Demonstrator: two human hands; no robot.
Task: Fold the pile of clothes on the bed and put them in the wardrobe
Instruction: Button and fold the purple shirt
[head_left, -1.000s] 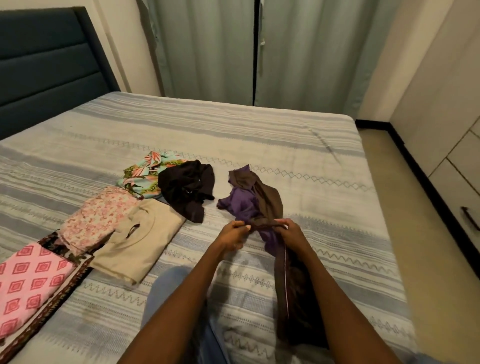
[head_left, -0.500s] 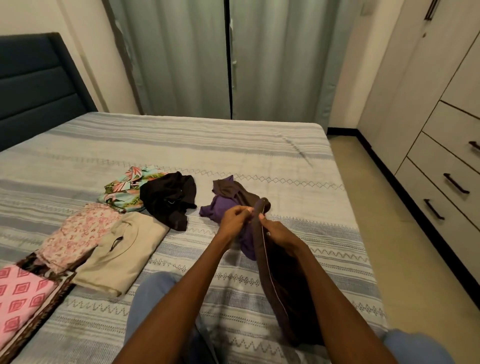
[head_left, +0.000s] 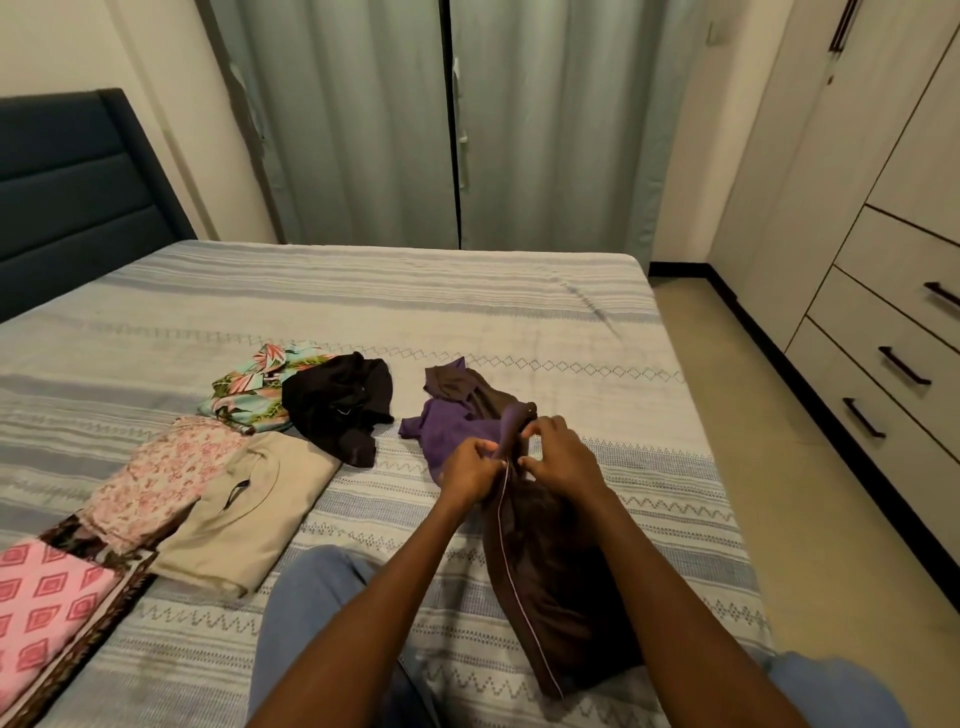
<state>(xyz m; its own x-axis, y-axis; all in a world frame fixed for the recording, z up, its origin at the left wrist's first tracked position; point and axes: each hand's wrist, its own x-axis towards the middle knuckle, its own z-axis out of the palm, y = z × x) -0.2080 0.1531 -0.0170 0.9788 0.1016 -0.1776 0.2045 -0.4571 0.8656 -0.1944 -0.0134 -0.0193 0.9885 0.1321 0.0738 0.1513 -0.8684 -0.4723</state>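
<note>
Head view. We hold the dark brown garment with a pale stitched seam (head_left: 540, 566) by its upper edge; it hangs from our hands toward 6 o'clock onto the grey-striped bedspread (head_left: 467, 312). The left hand (head_left: 470, 470) pinches the seam edge between curled fingers and thumb, and the right hand (head_left: 558, 457) pinches the same edge just beside it at 3 o'clock. A crumpled purple-and-brown garment (head_left: 457, 415) lies touching the held cloth at 11 o'clock.

To do this step well, we judge that the two pinches should slide apart along the edge, pulling it taut and level before any fold is laid.

Folded pieces, among them a beige folded top (head_left: 254, 519) and a pink diamond-print cloth (head_left: 47, 603), occupy the bed from 8 to 9 o'clock. Open bedspread lies at 12 and 1 o'clock; the bed's edge runs at 3 o'clock, with the pale wardrobe with dark drawer handles (head_left: 893, 322) beyond the floor strip.
</note>
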